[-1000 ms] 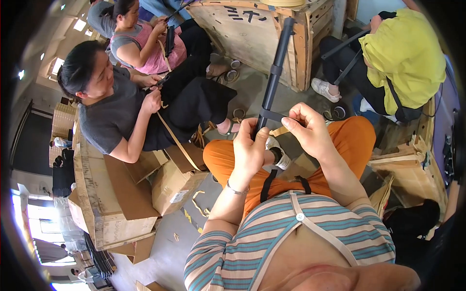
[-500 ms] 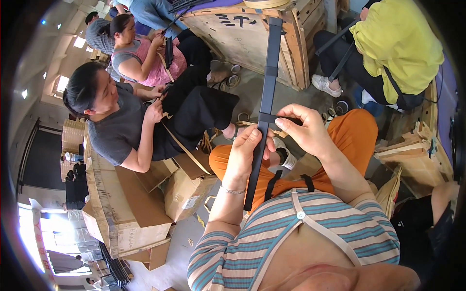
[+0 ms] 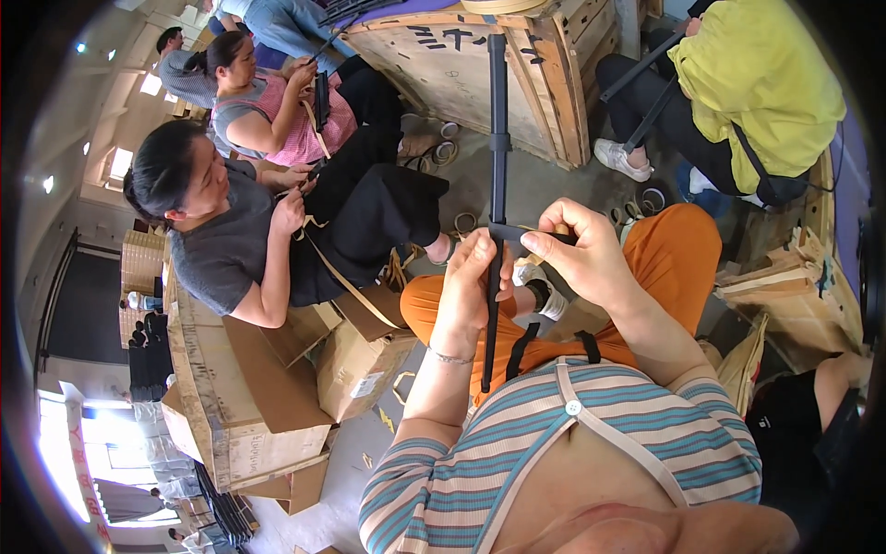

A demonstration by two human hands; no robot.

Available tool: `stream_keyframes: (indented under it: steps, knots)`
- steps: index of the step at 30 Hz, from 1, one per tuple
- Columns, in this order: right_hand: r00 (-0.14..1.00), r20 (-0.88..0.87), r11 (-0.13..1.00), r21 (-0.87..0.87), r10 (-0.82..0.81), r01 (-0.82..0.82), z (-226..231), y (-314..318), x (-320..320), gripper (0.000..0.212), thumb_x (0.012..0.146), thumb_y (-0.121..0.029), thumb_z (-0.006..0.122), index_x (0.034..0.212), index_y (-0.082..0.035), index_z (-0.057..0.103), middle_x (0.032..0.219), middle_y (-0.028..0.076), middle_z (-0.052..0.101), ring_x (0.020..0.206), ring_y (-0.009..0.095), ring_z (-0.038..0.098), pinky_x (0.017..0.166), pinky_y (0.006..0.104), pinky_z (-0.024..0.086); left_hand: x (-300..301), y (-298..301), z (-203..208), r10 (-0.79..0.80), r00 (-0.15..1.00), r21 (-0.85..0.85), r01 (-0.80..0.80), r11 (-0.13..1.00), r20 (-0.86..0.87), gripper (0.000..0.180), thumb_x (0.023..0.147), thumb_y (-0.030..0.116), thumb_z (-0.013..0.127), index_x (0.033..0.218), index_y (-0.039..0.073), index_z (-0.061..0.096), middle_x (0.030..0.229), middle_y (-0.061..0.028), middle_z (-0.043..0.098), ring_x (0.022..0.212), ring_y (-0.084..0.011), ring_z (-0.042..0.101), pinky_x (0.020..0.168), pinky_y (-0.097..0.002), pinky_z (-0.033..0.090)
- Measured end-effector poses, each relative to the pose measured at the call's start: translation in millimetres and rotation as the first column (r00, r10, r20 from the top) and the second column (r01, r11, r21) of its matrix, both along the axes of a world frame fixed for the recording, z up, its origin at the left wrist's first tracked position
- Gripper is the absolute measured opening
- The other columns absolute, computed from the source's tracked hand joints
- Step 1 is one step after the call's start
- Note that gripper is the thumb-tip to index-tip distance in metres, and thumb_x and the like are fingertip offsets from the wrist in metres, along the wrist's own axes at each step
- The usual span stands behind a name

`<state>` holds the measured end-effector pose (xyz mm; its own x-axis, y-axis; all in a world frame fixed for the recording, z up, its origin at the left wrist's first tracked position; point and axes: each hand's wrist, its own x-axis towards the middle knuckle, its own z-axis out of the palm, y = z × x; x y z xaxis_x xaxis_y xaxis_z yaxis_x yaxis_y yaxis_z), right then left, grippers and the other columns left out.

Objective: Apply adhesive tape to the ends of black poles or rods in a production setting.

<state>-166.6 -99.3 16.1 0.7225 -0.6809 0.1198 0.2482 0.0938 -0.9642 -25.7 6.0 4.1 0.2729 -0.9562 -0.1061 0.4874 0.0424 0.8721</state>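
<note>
A long, straight black bar [image 3: 499, 102] stands nearly upright in the picture, its lower end over my lap. My left hand [image 3: 468, 282] is closed round the bar a little below its middle. Just above those fingers, a dark flat strip [image 3: 509, 234] crosses the bar and leads to the right. My right hand [image 3: 589, 257] pinches this strip between thumb and fingers, close beside the bar. Something tan shows by the right fingertips, too small to make out. Higher up, a dark band [image 3: 499, 142] circles the bar.
Seated co-workers on my left [image 3: 221, 203] handle dark bars and tan strips. Another person in a yellow top [image 3: 757, 92] sits ahead right. A large wooden crate [image 3: 443, 74] stands ahead; cardboard boxes [image 3: 355, 374] are at my left, a wooden box [image 3: 784, 286] at my right.
The bar has turned about its length and looks narrower, with its far end shifted left. My right fingers have curled more, still on the strip. My left hand keeps its grip.
</note>
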Motion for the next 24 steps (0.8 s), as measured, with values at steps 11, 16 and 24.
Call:
stream_keyframes:
  steps: [11, 16, 24]
  knots:
    - [0.997, 0.032, 0.984, -0.163, -0.065, 0.07, 1, 1, 1, 0.02, 0.079, -0.009, 0.068, 0.072, -0.005, 0.049, 0.059, -0.007, 0.036, 0.055, 0.002, 0.029, 0.047, 0.0198, 0.026, -4, 2, -1, -0.104, 0.987, -0.065, 0.097, 0.993, -0.124, 0.034, 0.09, 0.034, 0.05, 0.089, 0.0, 0.05, 0.057, -0.007, 0.049, 0.037, -0.0109, 0.038, 0.035, -0.022, 0.03]
    - [0.997, -0.032, 0.979, -0.196, -0.065, 0.058, 2, -2, 4, 0.016, 0.079, -0.01, 0.066, 0.075, -0.001, 0.053, 0.066, 0.006, 0.063, 0.061, 0.006, 0.057, 0.054, 0.0211, 0.042, -11, 2, 4, -0.023, 1.0, 0.002, 0.023, 1.0, -0.022, 0.036, 0.092, 0.036, 0.045, 0.088, 0.001, 0.05, 0.056, -0.0062, 0.049, 0.037, -0.0113, 0.039, 0.035, -0.0226, 0.032]
    - [0.98, -0.178, 0.943, -0.331, -0.087, 0.023, -2, -5, 7, 0.013, 0.079, -0.01, 0.063, 0.084, 0.002, 0.063, 0.07, 0.008, 0.064, 0.064, 0.01, 0.061, 0.058, 0.0233, 0.047, -20, -1, 0, 0.165, 0.922, 0.06, -0.198, 0.978, 0.35, 0.03, 0.094, 0.03, 0.046, 0.084, 0.002, 0.051, 0.056, -0.0011, 0.048, 0.041, -0.0061, 0.04, 0.038, -0.0189, 0.032]
